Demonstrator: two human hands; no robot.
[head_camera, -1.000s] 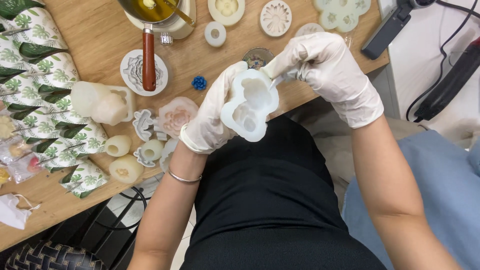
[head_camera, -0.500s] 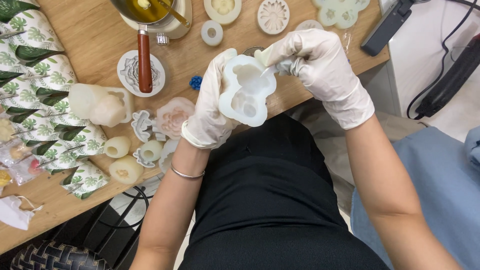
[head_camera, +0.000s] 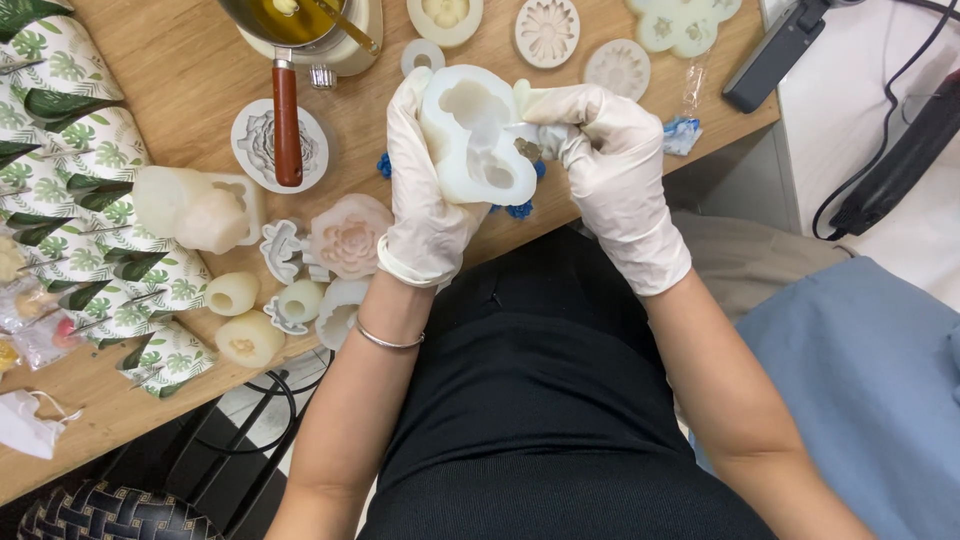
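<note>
leaf-print paper boxes: they lie in a row along the left edge of the wooden table.
pan with red handle: it stands at the top, with yellow liquid inside; the handle points toward the person.
small moulds and wax shapes: a pale pink flower mould, round cream pieces and flat white moulds lie left of the hands.
left hand: gloved in white, it is closed around the left side of the white soft silicone mould with two cavities, thumb on the rim.
mould position: it is held above the table edge, cavities facing up to the camera.
right hand: gloved, the fingers are pinched narrow at the right rim of the mould; i cannot tell what small thing they hold.
handling: the mould looks light, soft and bendy, perhaps slippery; it seems best to grip the thick outer wall, not the thin rim.
blue small flowers: they lie on the table under the mould.
</note>
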